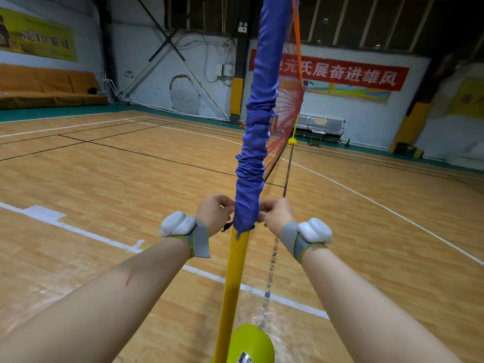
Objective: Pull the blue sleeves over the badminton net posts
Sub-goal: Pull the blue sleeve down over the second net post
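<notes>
both hands, left hand [213,211] and right hand [275,214], pinch the lower hem of the blue sleeve [255,158]. sleeve bunched on the near yellow net post [234,279]; bare post below.

- The blue sleeve [255,153] runs out of the top edge, high above the fingers, so its upper end is unseen.
- From the fingers upward the yellow post [235,271] is hidden inside the cloth. Below them its foot is cut by the bottom edge, as is the green base [251,344].
- The left hand [213,213] and right hand [275,214] pinch the hem, their fingertips partly hidden behind knuckles and cloth.
- The far post [295,128], well beyond the fingers, is too small to tell its covering.
</notes>
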A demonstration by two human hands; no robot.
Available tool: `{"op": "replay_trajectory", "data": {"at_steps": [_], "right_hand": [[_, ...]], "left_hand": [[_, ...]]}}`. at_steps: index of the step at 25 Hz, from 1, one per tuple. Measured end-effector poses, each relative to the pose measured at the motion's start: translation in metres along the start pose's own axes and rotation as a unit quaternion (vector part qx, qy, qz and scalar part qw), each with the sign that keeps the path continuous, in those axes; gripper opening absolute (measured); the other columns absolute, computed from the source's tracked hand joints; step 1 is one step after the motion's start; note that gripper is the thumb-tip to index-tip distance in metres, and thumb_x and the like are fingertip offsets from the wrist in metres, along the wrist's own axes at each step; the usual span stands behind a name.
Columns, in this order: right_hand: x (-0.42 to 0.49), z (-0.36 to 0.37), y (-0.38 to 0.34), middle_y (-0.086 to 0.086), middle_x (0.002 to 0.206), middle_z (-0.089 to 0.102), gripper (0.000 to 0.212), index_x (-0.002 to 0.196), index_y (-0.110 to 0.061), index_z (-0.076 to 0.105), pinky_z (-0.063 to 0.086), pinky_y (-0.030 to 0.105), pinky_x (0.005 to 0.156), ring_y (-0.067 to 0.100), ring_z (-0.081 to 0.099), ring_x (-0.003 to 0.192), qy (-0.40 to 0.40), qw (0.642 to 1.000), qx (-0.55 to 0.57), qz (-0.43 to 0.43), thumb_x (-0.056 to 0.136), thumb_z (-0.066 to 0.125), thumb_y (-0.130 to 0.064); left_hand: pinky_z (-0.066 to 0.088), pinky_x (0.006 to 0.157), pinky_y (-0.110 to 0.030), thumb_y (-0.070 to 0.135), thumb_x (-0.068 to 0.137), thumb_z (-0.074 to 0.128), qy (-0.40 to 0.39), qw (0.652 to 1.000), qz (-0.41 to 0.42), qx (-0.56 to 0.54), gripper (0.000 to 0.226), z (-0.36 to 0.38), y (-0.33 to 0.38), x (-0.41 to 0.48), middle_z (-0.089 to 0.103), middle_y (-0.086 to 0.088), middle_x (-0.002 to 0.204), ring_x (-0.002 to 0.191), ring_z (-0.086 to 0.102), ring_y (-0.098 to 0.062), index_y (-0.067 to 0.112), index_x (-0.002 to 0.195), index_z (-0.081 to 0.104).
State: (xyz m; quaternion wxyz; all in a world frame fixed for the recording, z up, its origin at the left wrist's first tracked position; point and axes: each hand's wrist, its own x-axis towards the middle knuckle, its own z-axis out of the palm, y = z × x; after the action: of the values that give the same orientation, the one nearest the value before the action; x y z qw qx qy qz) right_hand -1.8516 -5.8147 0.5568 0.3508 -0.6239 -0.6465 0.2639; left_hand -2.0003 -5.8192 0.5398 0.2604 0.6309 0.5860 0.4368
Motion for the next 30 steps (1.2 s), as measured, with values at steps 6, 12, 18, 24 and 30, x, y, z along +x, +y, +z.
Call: {"op": "replay_trajectory", "data": {"at_steps": [6,12,18,24,30], "right_hand": [[0.0,0.002,-0.001,0.017,0.071,0.065,0.017,0.074,-0.003,0.066,0.039,0.026,0.062,0.028,0.056,0.071,-0.004,0.995,-0.097,-0.009,0.081,0.051,0.0],[0.003,0.009,0.005,0.018,0.068,0.054,0.017,0.066,0.003,0.06,0.037,0.032,0.061,0.023,0.041,0.067,-0.017,0.988,-0.153,0.011,0.079,0.049,-0.001],[-0.003,0.027,0.019,0.012,0.069,0.054,0.038,0.047,-0.017,0.04,0.036,0.03,0.061,0.022,0.044,0.066,-0.023,0.984,-0.171,0.052,0.08,0.048,-0.001],[-0.005,0.024,0.019,0.016,0.074,0.06,0.025,0.06,-0.012,0.056,0.039,0.03,0.065,0.022,0.049,0.071,-0.042,0.986,-0.154,0.053,0.083,0.05,-0.003],[-0.009,-0.003,-0.008,0.016,0.078,0.064,0.025,0.094,-0.003,0.071,0.041,0.029,0.068,0.019,0.054,0.074,0.039,0.998,-0.048,-0.021,0.084,0.048,0.0]], "left_hand": [[0.037,0.056,-0.03,0.001,0.082,0.047,-0.045,0.99,0.063,0.117,0.017,-0.005,-0.005,0.009,0.043,-0.012,0.065,0.062,0.034,-0.022,0.011,0.069,0.052],[0.038,0.056,-0.03,0.0,0.082,0.045,-0.091,0.987,0.057,0.116,0.018,-0.002,-0.015,0.008,0.048,-0.014,0.063,0.059,0.038,-0.021,0.01,0.068,0.051],[0.047,0.056,-0.038,0.0,0.084,0.041,-0.157,0.974,0.028,0.162,0.023,0.007,-0.036,0.001,0.047,-0.014,0.07,0.062,0.042,-0.023,0.007,0.065,0.052],[0.054,0.058,-0.035,0.003,0.087,0.041,-0.176,0.971,0.024,0.162,0.029,-0.003,-0.026,-0.002,0.064,-0.019,0.094,0.072,0.063,-0.031,0.002,0.101,0.066],[0.043,0.074,-0.028,0.011,0.088,0.053,-0.08,0.988,0.094,0.093,0.028,-0.025,0.008,0.005,0.06,-0.012,0.113,0.096,0.06,-0.031,0.003,0.113,0.063]]}}
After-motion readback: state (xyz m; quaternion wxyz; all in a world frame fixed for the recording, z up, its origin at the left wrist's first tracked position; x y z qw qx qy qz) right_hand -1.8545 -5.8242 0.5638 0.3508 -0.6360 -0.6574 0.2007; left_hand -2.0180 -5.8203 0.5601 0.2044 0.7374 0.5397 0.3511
